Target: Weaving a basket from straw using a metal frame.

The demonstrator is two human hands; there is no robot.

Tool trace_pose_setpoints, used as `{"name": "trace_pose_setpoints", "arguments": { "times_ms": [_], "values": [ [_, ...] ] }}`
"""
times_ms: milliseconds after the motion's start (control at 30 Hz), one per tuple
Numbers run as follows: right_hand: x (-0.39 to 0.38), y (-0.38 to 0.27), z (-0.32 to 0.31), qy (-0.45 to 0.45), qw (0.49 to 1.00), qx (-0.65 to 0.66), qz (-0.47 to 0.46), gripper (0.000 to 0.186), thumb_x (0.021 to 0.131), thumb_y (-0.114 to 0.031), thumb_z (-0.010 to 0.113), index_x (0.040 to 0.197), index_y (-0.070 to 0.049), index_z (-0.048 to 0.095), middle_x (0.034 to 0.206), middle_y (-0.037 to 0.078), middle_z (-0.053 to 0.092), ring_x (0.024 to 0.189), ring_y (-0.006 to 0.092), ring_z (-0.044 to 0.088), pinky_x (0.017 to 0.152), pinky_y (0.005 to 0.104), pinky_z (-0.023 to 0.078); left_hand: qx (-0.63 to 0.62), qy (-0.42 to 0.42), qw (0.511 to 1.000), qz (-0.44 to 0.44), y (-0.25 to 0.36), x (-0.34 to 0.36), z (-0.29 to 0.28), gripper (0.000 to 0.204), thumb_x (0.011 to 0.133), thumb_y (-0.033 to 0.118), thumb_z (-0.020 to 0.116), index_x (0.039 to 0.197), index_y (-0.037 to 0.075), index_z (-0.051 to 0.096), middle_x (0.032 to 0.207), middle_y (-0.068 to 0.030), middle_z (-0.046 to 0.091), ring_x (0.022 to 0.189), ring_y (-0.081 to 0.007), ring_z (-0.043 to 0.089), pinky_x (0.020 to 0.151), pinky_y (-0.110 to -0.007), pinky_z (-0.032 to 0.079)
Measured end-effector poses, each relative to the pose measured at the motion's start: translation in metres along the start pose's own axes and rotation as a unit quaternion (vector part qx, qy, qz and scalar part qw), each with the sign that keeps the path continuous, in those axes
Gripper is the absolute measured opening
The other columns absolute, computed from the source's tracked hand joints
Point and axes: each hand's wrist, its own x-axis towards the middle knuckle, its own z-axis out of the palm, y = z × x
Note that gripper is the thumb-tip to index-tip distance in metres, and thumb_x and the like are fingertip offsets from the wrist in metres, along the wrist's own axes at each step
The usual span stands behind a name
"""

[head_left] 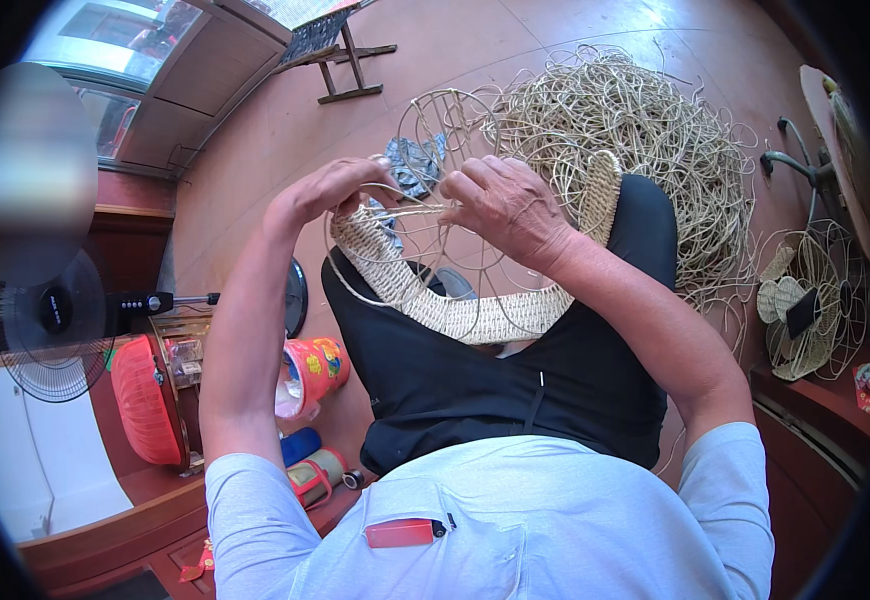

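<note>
A half-woven piece of pale straw cord [485, 318] on a round wire frame rests across my lap, with a woven U-shaped band and bare wire rings above it. My left hand [350, 185] is closed at the upper left end of the band, fingers curled on a strand of cord [405, 211]. My right hand [500, 205] is closed near the middle of the frame, pinching the cord; its fingertips are partly hidden.
A large tangled heap of straw cord [635, 150] lies beyond my right knee. A folding stool [350, 75] stands ahead. A fan [55, 320], red mesh cover [143, 400] and red bucket [320, 370] are at left. More wire-and-straw pieces [810, 310] stand at right.
</note>
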Motion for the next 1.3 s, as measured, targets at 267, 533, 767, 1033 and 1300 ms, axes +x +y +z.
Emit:
{"name": "trace_pose_setpoints", "arguments": {
  "times_ms": [267,533,767,1033,1300],
  "values": [
    [0.005,-0.002,0.002,0.012,1.0,0.008,-0.012,0.036,0.09,-0.041,0.084,0.109,-0.018,0.063,0.098,0.0,0.06,0.093,0.0206,0.065,0.084,0.039,0.053,0.112,0.083,0.977,0.16,-0.049,0.029,-0.063,0.06,0.112,0.057,0.054,0.088,0.006,0.073,0.074,0.0001,0.056,0.07,-0.0146,0.053,0.06,-0.035,0.044],
    [-0.001,0.003,0.0,-0.004,1.0,0.009,0.004,0.035,0.091,-0.039,0.084,0.107,-0.017,0.063,0.096,0.002,0.06,0.092,0.0217,0.065,0.083,0.0391,0.052,0.248,0.403,0.863,0.177,0.04,-0.093,-0.157,0.037,0.119,0.028,0.05,0.133,0.008,0.077,0.12,-0.005,0.075,0.109,-0.015,0.068,0.095,-0.032,0.054],
    [-0.001,0.003,-0.002,-0.006,1.0,0.006,0.008,0.032,0.091,-0.037,0.084,0.103,-0.016,0.062,0.096,0.002,0.06,0.092,0.0227,0.065,0.082,0.0401,0.052,0.238,0.587,0.774,0.025,-0.069,-0.321,-0.28,0.042,0.113,0.039,0.068,0.124,0.0,0.08,0.108,-0.0001,0.075,0.101,-0.0099,0.062,0.094,-0.028,0.049],
    [-0.001,0.005,-0.002,0.025,0.999,0.043,0.007,0.031,0.094,-0.04,0.08,0.104,-0.017,0.062,0.097,0.002,0.06,0.095,0.0233,0.067,0.081,0.0411,0.053,0.314,0.758,0.551,-0.156,-0.139,-0.733,-0.394,0.06,0.111,0.049,0.055,0.145,0.003,0.073,0.146,-0.0122,0.074,0.135,-0.0274,0.067,0.121,-0.037,0.044],
    [0.009,-0.001,0.002,0.011,0.999,0.046,0.001,0.025,0.096,-0.036,0.08,0.102,-0.017,0.063,0.093,0.001,0.06,0.092,0.0235,0.067,0.08,0.0404,0.053,0.126,0.897,0.14,-0.4,-0.155,-0.831,-0.326,0.065,0.102,0.058,0.047,0.11,0.005,0.085,0.112,-0.0165,0.084,0.104,-0.0412,0.079,0.091,-0.054,0.061]
  ]
}}
